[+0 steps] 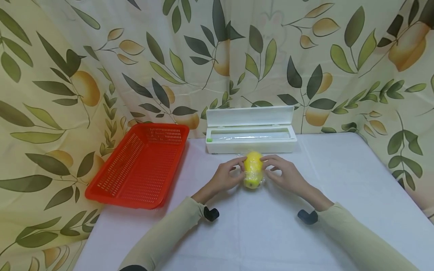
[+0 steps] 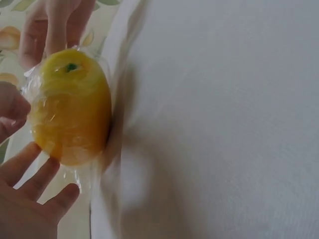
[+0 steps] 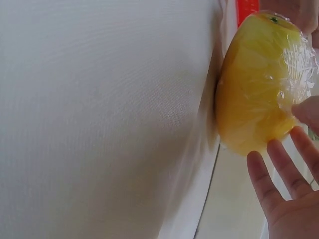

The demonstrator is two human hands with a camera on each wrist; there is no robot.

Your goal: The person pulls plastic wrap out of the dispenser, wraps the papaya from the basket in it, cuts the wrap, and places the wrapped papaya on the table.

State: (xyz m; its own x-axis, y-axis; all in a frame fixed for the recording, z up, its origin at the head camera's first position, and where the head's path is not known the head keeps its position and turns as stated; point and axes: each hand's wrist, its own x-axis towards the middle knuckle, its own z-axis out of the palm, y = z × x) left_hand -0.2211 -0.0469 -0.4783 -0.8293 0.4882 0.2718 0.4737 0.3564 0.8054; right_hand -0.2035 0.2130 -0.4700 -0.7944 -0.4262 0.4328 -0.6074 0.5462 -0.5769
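An oval yellow fruit [image 1: 253,165], mango-like, lies on the table with clear cling film wrapped round it. A small green stem mark shows on the near end of the fruit [image 2: 75,114]. On its left side my left hand [image 1: 228,175] holds the wrapped fruit with thumb and fingertips. From the other side my right hand [image 1: 283,174] does the same, its thumb on the film and its fingertips at the far end of the fruit [image 3: 256,89]. Loose film stands out around the fruit's edges.
Behind the fruit stands a white cling film box [image 1: 251,146], lid raised, with a film roll inside and a green slider at its left. A red plastic basket [image 1: 135,201] sits at the left of the white-covered table [image 1: 271,241]. Leaf-patterned curtains [image 1: 135,86] hang behind.
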